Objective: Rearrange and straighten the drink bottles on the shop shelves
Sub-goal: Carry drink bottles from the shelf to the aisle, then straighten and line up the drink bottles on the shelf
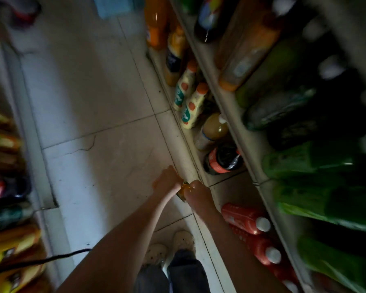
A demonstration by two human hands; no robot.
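Two hands are held together just above the floor (93, 102), at the lip of the bottom shelf (189, 171) — left hand (167, 180), right hand (199, 193). A small orange bottle (184, 190) is clasped between them, each grip closed round it — red bottles (245, 218) are ranged on the shelf nearby.

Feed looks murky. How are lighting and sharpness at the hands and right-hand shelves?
Head view: dim overall, only the floor tiles catch pale light; green bottles at the right edge smear with motion blur; cream bottles low down read sharper; left hand, right hand and the orange item they hold sit in shadow.
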